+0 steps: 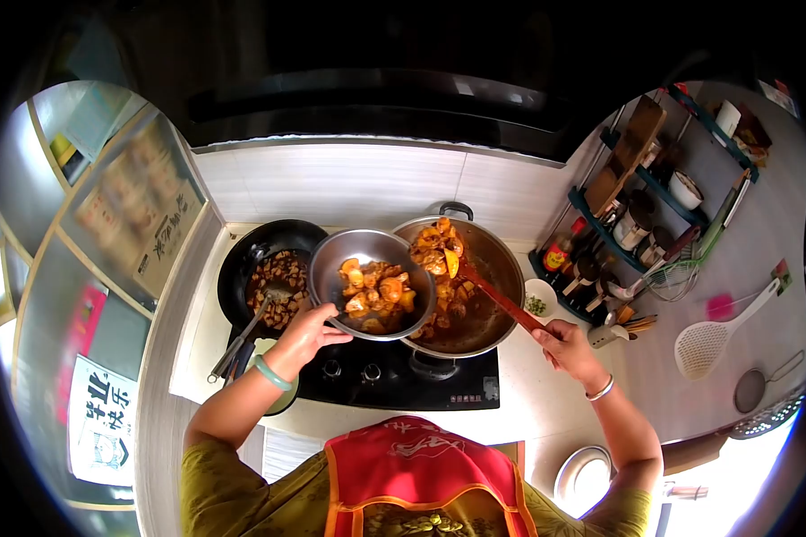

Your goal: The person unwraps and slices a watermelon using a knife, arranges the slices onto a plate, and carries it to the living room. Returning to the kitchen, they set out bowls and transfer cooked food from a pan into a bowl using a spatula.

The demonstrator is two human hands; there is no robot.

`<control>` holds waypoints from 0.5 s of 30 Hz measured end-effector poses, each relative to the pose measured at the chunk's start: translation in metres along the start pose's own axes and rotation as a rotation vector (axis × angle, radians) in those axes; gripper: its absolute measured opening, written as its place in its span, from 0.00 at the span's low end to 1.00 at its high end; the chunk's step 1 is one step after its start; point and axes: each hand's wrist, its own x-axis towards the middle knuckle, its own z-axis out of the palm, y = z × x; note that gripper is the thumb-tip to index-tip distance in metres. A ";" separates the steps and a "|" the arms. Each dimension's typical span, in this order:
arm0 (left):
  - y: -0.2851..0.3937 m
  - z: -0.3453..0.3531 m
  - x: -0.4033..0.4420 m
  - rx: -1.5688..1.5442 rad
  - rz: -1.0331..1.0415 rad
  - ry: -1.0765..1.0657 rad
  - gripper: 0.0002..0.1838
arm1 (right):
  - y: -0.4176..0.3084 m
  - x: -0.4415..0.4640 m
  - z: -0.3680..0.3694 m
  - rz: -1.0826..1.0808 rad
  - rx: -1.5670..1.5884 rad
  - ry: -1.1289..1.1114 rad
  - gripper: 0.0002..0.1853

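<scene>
My left hand (306, 338) grips the near-left rim of a steel mixing bowl (330, 268) with chunks of browned, saucy food (376, 291) in it. The bowl is held over the left edge of a wide steel pan (497, 318). In my right hand (566, 351) is the handle of a reddish wooden spatula (508, 304). Its head, hidden under a heap of the same food (439, 249), is raised above the pan beside the bowl's right rim. More food and brown sauce lie in the pan.
A black wok (233, 277) with diced food and a metal ladle (242, 340) stands left on the black cooktop (376, 394). A small white bowl (541, 291) of chopped greens sits right of the pan. The spice rack (631, 255) and hanging skimmer (703, 349) are further right.
</scene>
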 end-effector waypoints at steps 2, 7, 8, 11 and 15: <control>-0.007 0.012 0.002 -0.038 0.020 -0.061 0.25 | -0.014 -0.010 0.003 -0.057 -0.099 0.019 0.15; -0.032 0.028 0.010 -0.088 -0.006 -0.063 0.21 | -0.024 -0.023 0.016 -0.577 -0.671 0.241 0.13; -0.034 0.032 0.008 -0.100 -0.019 -0.057 0.22 | -0.034 -0.029 0.015 -0.624 -0.816 0.286 0.12; -0.039 0.032 0.008 -0.116 -0.043 -0.074 0.23 | -0.043 -0.035 0.006 -0.665 -0.957 0.391 0.12; -0.051 0.017 0.011 -0.157 -0.057 -0.108 0.27 | -0.047 -0.034 -0.014 -0.417 -0.862 0.433 0.12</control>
